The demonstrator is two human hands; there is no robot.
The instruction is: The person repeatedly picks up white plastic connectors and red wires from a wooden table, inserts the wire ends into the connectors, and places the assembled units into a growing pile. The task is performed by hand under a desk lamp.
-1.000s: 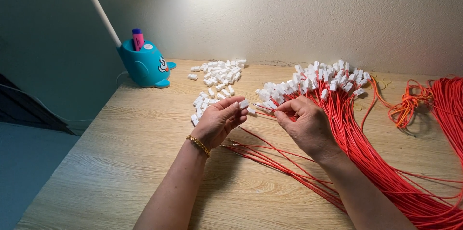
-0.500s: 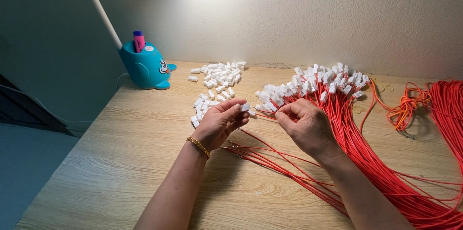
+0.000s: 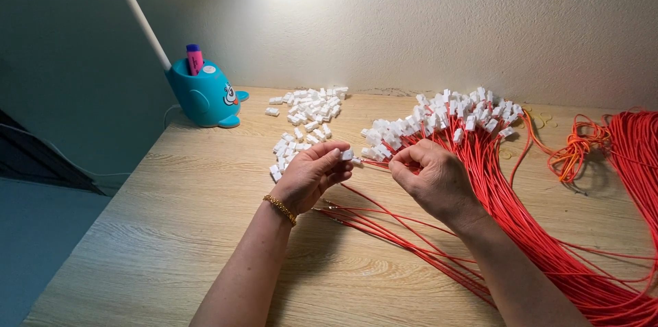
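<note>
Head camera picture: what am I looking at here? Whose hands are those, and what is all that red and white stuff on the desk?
No machine here: a person wears a camera on the head, so you look down at their own two bare hands over a wooden desk. The left hand, with a gold bracelet on its wrist, pinches a small white plastic connector. The right hand pinches the end of a thin red wire close beside it. A big bundle of red wires fans out to the right, many tipped with white connectors. Loose white connectors lie in a pile behind. A blue cartoon-shaped pen holder forms the base of a desk lamp.
</note>
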